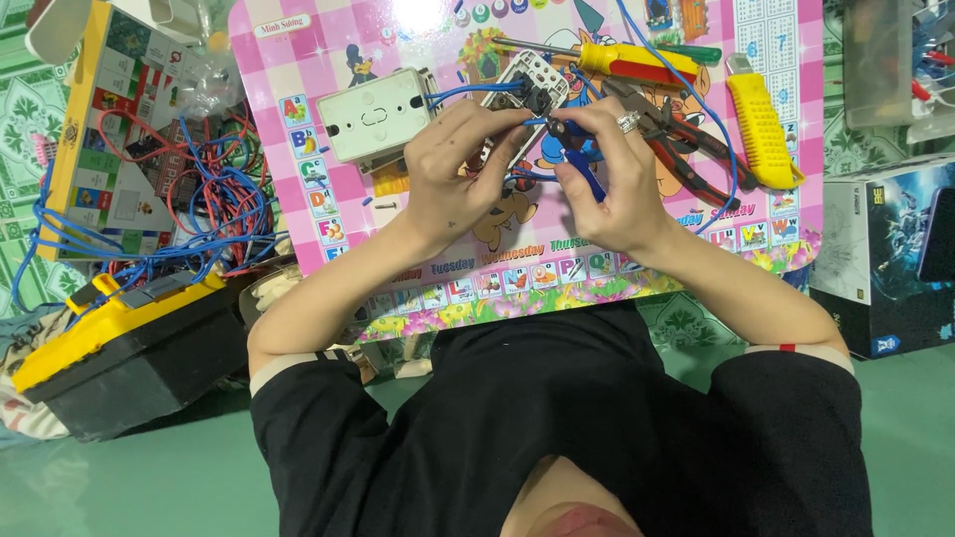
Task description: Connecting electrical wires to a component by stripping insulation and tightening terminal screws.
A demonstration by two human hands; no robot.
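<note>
A white box [376, 115] lies just left of the switch [527, 91] on the pink table [298, 199]; the left hand [453, 179] pinches the switch; the right hand [607, 184] pinches a blue wire [534, 121] at it; pliers [686, 149] lie right.

On your pink checked alphabet board [298, 60] lie a yellow utility knife [762, 129] and a yellow-and-red-handled screwdriver [637, 62]. Left of it you have tangled blue and red wires [214, 204] and a yellow-lidded black toolbox [124, 348].

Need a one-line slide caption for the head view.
Left hand steadies white switch module; right hand feeds thin blue wire in.
</note>
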